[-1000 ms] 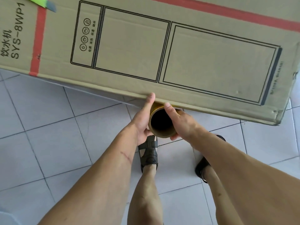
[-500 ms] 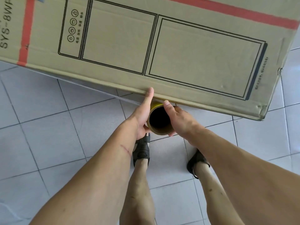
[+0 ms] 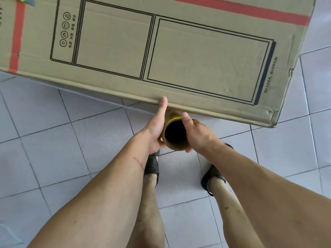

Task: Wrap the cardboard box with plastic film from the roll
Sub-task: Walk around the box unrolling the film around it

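A large cardboard box [image 3: 179, 56] with black printed outlines and red tape stripes lies on its side across the top of the view. Just below its near edge I hold the film roll [image 3: 176, 134], seen end-on as a brown cardboard tube with a dark hollow core. My left hand [image 3: 157, 126] grips the roll's left side, its thumb stretched up against the box's lower edge. On the roll's right side my right hand [image 3: 195, 133] curls round it, thumb on its top rim. No plastic film can be made out.
Pale grey floor tiles [image 3: 53, 140] spread all around. My two feet in dark sandals [image 3: 152, 166] stand just under the roll. A green strip [image 3: 26, 0] lies on the box's top left corner. The box's right corner [image 3: 272, 119] is dented.
The view has shifted a little, so the box appears slightly further left than a second ago. Both hands keep the same grip on the roll under the box edge.
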`<state>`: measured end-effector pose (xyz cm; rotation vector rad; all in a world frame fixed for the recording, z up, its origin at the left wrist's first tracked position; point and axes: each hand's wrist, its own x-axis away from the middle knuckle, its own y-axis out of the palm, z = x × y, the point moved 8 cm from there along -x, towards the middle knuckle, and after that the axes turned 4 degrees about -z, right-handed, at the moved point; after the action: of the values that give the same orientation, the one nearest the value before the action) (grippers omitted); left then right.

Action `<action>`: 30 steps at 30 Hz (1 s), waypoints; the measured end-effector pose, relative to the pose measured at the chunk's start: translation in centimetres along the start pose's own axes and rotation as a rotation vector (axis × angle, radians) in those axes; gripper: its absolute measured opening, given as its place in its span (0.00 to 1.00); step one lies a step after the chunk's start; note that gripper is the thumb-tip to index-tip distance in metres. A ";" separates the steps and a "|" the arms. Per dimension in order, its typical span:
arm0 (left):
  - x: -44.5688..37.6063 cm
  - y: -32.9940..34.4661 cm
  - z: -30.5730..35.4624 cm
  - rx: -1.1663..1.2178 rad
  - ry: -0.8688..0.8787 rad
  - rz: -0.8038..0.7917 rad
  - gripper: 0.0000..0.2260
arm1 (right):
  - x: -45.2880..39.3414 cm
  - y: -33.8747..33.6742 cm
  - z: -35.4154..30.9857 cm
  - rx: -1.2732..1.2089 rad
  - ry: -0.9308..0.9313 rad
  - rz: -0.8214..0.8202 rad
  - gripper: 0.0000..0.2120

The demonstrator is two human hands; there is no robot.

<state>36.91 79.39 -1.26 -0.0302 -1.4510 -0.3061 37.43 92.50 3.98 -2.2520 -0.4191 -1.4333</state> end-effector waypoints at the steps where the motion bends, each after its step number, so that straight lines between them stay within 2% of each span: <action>1: 0.1 0.3 -0.2 -0.002 -0.007 -0.001 0.51 | 0.2 -0.2 -0.1 0.062 -0.021 -0.009 0.31; 4: -0.4 0.9 0.3 -0.044 0.057 0.086 0.46 | 0.3 -0.8 0.9 0.083 -0.001 -0.024 0.29; 7: -0.8 1.1 0.8 -0.042 0.112 0.147 0.41 | -0.5 -0.9 2.5 -0.229 0.059 -0.042 0.36; 8: -0.8 1.3 0.9 -0.044 0.114 0.141 0.41 | -0.6 -1.1 2.7 -0.260 0.054 -0.046 0.36; 12: -0.7 3.0 0.0 -0.043 0.047 0.041 0.54 | -0.2 -2.5 2.9 0.012 -0.004 -0.066 0.28; 14: -0.6 4.0 -0.6 -0.033 0.022 0.023 0.56 | 0.1 -3.3 3.5 0.055 0.006 -0.062 0.32; 17: -0.9 4.9 -0.5 -0.028 0.059 0.097 0.47 | -0.1 -3.9 4.6 -0.001 0.017 -0.065 0.35; 19: -1.3 5.2 -0.4 0.004 0.091 0.151 0.43 | -0.2 -3.9 5.5 -0.131 0.021 -0.092 0.36; 21: -1.6 5.8 -0.5 0.028 0.081 0.128 0.47 | -0.3 -4.3 6.1 -0.221 0.023 -0.079 0.37; 25: -1.5 7.3 -1.4 -0.003 0.046 0.056 0.55 | 0.3 -5.8 7.3 -0.056 0.063 -0.024 0.37; 28: -1.8 7.6 -1.7 -0.017 0.079 0.054 0.64 | 1.1 -5.8 7.7 -0.092 0.090 -0.050 0.36; 30: -2.0 7.1 -1.4 0.003 0.126 0.110 0.59 | 1.2 -5.3 8.1 -0.147 0.107 -0.080 0.37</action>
<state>39.64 86.35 -2.27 -0.0867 -1.3197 -0.2119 41.77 101.20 3.12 -2.2816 -0.3846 -1.6667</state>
